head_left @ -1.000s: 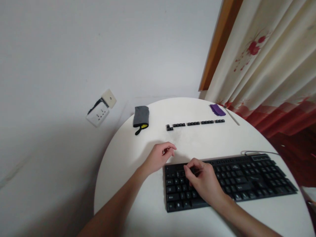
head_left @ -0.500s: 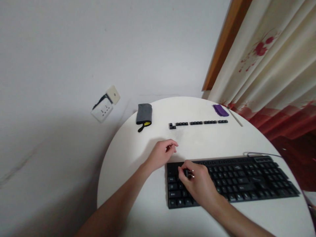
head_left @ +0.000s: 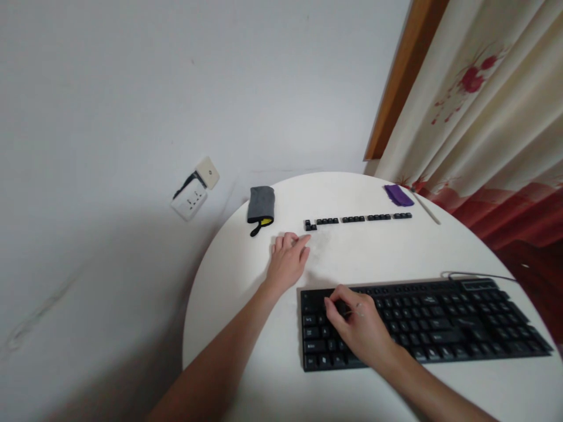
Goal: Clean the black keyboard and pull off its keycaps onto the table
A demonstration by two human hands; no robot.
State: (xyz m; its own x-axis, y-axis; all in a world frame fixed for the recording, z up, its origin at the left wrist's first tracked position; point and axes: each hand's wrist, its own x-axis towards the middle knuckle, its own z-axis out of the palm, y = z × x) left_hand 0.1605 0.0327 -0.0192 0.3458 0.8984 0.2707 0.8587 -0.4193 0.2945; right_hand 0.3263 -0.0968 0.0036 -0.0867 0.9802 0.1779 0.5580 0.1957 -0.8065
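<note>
My left hand [head_left: 288, 258] lies low over the table with its fingers apart and holds nothing. Its index fingertip is just short of the small black keycaps [head_left: 311, 227] at the left end of a row. Over the left part of a black keyboard [head_left: 440, 319], my right hand [head_left: 358, 319] is closed in a pinch. Thin metal wires of what looks like a keycap puller [head_left: 359, 309] show at its fingers, while the rest of the tool is mostly hidden. A dark gap without keycaps shows at the keyboard's upper left.
Farther along the row are more keycaps [head_left: 353, 219]. A grey pouch [head_left: 261, 203] with yellow lining lies at the back left, a purple cloth [head_left: 399, 195] at the back right beside a thin pale stick [head_left: 426, 208]. The keyboard's cable [head_left: 479, 274] runs right. A wall and curtain [head_left: 497, 117] border the round table [head_left: 246, 264].
My left hand has moved away from the keyboard toward the keycap row, and its fingers have spread. My right hand stays over the keyboard, slightly turned. The view has shifted a little.
</note>
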